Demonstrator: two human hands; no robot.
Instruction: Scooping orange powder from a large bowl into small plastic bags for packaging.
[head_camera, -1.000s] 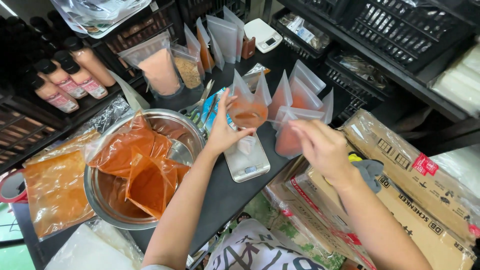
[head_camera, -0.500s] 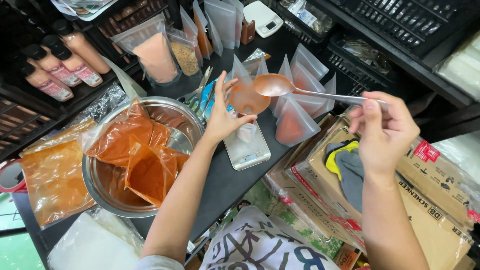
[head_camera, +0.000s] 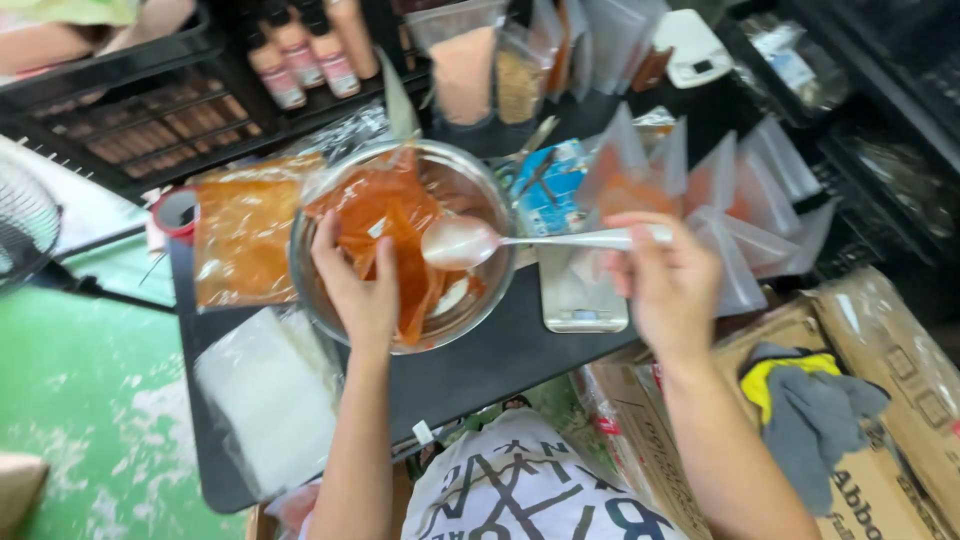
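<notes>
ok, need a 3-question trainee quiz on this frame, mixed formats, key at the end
1. True or false: the right hand holds a fork.
2. What does the left hand rest on? A) the scale B) the orange bag in the metal bowl C) the cardboard box
3. Fill in: the spoon's bowl end hovers over the metal ____.

Key
1. False: it is a spoon.
2. B: the orange bag inside the metal bowl.
3. bowl

Bag under left fingers was orange-red; bowl silver; spoon in right fingers pale, shiny; tabletop black; floor left of them green.
</notes>
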